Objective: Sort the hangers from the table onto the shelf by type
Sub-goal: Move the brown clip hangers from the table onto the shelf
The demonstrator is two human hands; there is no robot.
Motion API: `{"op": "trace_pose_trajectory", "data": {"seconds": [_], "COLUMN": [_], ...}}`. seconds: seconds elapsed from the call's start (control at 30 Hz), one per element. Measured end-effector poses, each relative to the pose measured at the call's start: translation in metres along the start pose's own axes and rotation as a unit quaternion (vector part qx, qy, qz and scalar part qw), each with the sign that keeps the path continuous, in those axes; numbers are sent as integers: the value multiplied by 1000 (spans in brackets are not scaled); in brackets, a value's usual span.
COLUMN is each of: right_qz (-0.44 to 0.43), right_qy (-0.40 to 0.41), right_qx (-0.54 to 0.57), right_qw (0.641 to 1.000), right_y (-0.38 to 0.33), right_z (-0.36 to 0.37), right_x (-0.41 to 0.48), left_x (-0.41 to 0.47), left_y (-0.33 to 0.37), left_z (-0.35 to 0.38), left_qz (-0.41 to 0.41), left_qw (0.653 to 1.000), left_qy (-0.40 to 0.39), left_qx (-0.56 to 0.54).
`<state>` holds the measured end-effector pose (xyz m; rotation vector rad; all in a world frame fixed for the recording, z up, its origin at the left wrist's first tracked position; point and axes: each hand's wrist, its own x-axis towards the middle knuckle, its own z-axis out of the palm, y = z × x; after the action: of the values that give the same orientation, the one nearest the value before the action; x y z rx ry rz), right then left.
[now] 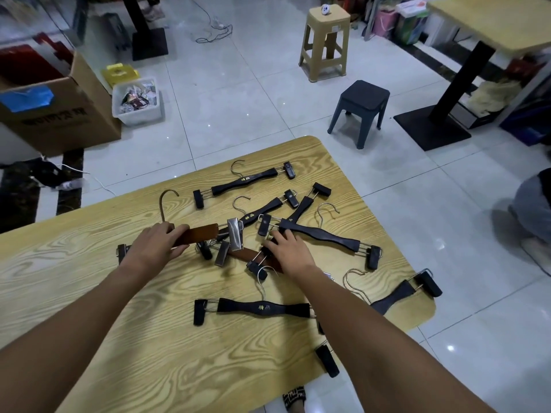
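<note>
Gripping the brown hanger (pixel 196 234) crosswise (bar pointing right), the left hand (pixel 158 242) leads while the right hand (pixel 290 251) presses spread fingers on the second brown hanger (pixel 243 254).

We read gold characters 精品 on three black hangers. One marked hanger (pixel 264 307) lies on the surface nearer the person than the right-hand fingers (pixel 278 235). A second hanger (pixel 250 217) shows the same mark between and just beyond both hands' fingers. A third hanger (pixel 245 180) carries it farther out. The cardboard box (pixel 59 114) far left of the left-hand fingers (pixel 182 231) bears dark print we cannot read.
</note>
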<state>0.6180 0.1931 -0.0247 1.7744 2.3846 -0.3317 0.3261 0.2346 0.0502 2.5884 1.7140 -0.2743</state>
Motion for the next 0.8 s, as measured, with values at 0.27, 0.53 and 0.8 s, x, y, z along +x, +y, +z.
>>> {"op": "trace_pose_trajectory", "data": {"seconds": [0.27, 0.53, 0.8], "right_qz": [-24, -27, 8], "right_qy": [50, 65, 74], "right_qx": [-46, 13, 95], "right_qw": [997, 997, 993], "right_y": [-3, 2, -7], "right_z": [-4, -14, -38], "right_x": [27, 40, 69], "left_x": [0, 10, 17], "left_y": [-9, -14, -23], "left_z": [1, -1, -4], "left_qz": [32, 21, 20], "left_qw": [999, 1000, 1000], "left_qy": [-5, 0, 6], "left_qx": [-3, -12, -9]}}
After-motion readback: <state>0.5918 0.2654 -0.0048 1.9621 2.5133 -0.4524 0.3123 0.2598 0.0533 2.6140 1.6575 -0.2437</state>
